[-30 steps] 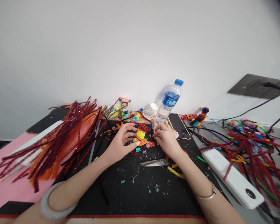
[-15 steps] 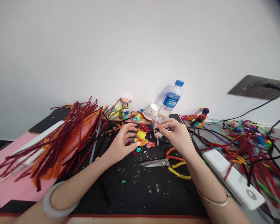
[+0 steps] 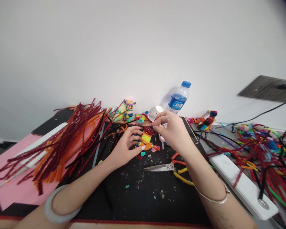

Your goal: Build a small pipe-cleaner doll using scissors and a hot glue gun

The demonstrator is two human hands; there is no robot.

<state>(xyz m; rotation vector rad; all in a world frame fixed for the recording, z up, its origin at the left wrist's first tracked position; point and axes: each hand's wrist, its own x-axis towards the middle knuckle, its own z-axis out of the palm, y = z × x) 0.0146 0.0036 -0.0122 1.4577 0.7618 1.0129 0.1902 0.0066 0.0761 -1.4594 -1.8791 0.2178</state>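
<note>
A small pipe-cleaner figure (image 3: 146,138), red on top, yellow in the middle and orange below, stands in the grasp of my left hand (image 3: 126,144). The thumb and fingers close around its lower part. My right hand (image 3: 173,130) pinches a small dark piece (image 3: 152,127) at the figure's red top; its exact kind is too small to make out. Below the hands, scissors (image 3: 166,167) with red and yellow handles lie on the black mat (image 3: 133,203), blades pointing left. Tiny scraps are scattered around them.
Dark red and orange pipe cleaners (image 3: 64,149) are heaped at left on pink paper (image 3: 4,187). A water bottle (image 3: 178,98) and a white paper cup (image 3: 154,113) stand behind my right hand. At right lie a white power bank (image 3: 243,186), cables and tangled pipe cleaners (image 3: 259,149).
My right hand has moved left from beside the bottle's base to the top of the figure, bringing the small dark piece with it. My left hand keeps its hold.
</note>
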